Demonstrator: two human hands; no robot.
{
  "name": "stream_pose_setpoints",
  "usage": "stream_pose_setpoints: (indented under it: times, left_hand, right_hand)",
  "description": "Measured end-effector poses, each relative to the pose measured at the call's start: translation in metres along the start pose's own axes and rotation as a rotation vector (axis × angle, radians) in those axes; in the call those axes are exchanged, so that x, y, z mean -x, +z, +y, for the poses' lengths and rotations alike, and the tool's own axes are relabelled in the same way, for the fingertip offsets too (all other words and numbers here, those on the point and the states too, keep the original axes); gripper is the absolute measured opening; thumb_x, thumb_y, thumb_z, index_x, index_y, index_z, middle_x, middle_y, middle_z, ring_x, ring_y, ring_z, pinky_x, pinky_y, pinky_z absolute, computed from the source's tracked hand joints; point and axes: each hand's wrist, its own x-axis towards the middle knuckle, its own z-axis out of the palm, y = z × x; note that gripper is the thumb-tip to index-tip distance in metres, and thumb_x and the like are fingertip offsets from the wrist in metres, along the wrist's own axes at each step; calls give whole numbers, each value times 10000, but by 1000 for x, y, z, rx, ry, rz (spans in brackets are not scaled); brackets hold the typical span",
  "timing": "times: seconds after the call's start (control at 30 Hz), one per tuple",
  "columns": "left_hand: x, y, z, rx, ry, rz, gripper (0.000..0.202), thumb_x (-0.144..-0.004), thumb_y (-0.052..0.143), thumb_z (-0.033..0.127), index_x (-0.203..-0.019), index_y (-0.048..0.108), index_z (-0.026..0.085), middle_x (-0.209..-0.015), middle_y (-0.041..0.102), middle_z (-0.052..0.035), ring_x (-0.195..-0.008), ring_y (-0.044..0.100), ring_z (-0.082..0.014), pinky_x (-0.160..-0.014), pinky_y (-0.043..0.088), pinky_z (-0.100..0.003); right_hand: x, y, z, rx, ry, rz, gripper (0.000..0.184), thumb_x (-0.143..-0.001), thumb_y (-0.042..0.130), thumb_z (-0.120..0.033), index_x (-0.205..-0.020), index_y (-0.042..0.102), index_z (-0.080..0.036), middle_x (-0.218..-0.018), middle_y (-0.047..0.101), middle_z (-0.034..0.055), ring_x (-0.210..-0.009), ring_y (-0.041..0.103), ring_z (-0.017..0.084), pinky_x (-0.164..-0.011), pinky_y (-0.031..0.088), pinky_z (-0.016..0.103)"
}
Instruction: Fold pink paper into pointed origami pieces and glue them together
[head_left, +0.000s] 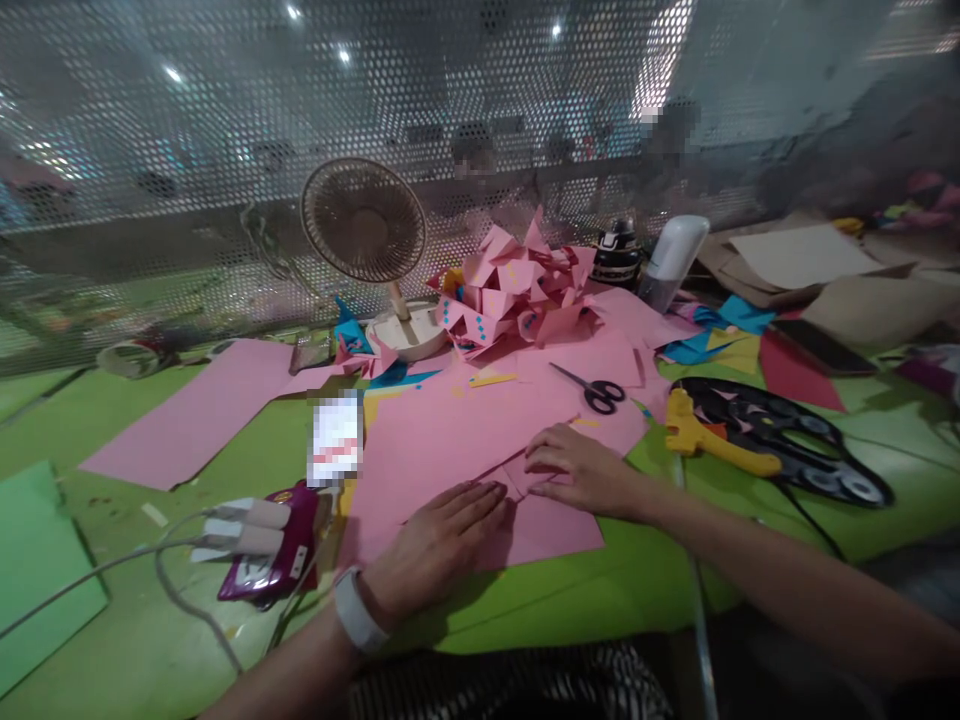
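Note:
A small folded piece of pink paper (513,474) lies on larger pink sheets (439,430). Flat on its left side rests my left hand (439,540), fingers stretched out and holding nothing, a pale band on the wrist. My right hand (574,470) touches the folded piece from the right. Its fingers are bent and the thumb is apart from them, so the hand is open. Black-handled scissors (600,395) lie just beyond it. Farther back is a heap of folded pink paper pieces (517,285), some with blue marks.
A fan (365,225) stands before a perforated metal screen (187,130). On the left are a purple power strip (292,550) with chargers and cables. A black tray (810,440) with a yellow tool (720,445) sits at right. Behind stand a white-capped bottle (675,255) and a black bottle (616,255).

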Motion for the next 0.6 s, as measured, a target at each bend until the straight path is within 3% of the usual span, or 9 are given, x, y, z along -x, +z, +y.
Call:
stream_pose_setpoints:
  times: [0.6]
  left_hand:
    - [-1, -2, 5, -60, 11, 15, 458, -913, 340, 218, -1362, 307, 132, -1390, 389, -105, -1294, 327, -197, -1063, 318, -387]
  right_hand:
    - [1, 2, -2, 19, -11, 17, 196, -832, 559, -290, -980, 627, -180, -987, 586, 76, -956, 504, 191, -845, 413, 337]
